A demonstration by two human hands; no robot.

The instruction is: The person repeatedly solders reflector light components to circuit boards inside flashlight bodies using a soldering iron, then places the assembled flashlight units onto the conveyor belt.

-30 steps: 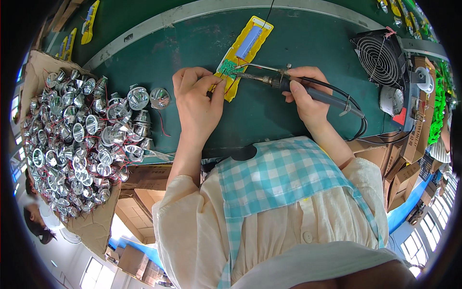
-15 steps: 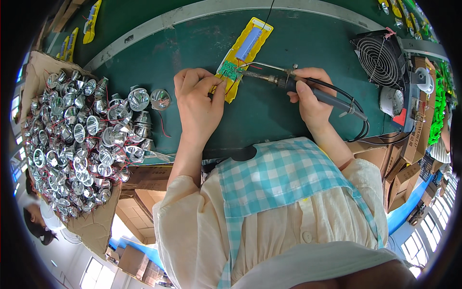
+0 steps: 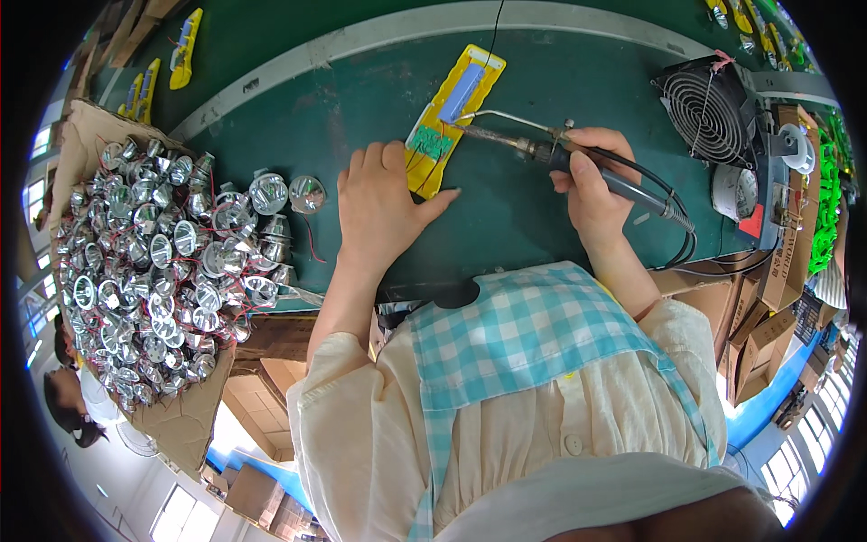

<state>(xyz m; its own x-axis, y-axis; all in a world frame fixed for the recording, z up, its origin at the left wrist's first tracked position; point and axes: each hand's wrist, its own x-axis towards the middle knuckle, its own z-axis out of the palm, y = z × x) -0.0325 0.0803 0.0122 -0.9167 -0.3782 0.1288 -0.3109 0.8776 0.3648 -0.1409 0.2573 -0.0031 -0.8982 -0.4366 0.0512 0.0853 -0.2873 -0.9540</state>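
Note:
A yellow plastic casing [image 3: 437, 172] lies slantwise on the green bench, holding a blue cylindrical battery [image 3: 465, 93] and a green circuit board [image 3: 429, 143] with thin dark wires. My left hand [image 3: 384, 203] rests at the casing's lower left side, fingers stretched and thumb spread, gripping nothing. Its fingertips are beside the board; whether they touch the casing is unclear. In my right hand [image 3: 596, 194] is a soldering iron [image 3: 632, 191] with a thin bent metal tube [image 3: 515, 117] alongside. The iron's tip points at the casing near the board's upper edge.
A cardboard box [image 3: 176, 434] heaped with silvery lamp reflectors [image 3: 163, 262] stands at the left. Two loose reflectors, one a silvery cup [image 3: 307, 193], sit beside it. At the right are a black fan [image 3: 709, 117] and a round white tin [image 3: 734, 191]. More yellow casings [image 3: 185, 50] lie far left.
The fingers of my left hand have gone from a pinch over the board's lower end to spread flat. The soldering iron has drawn slightly up from the board toward the battery end.

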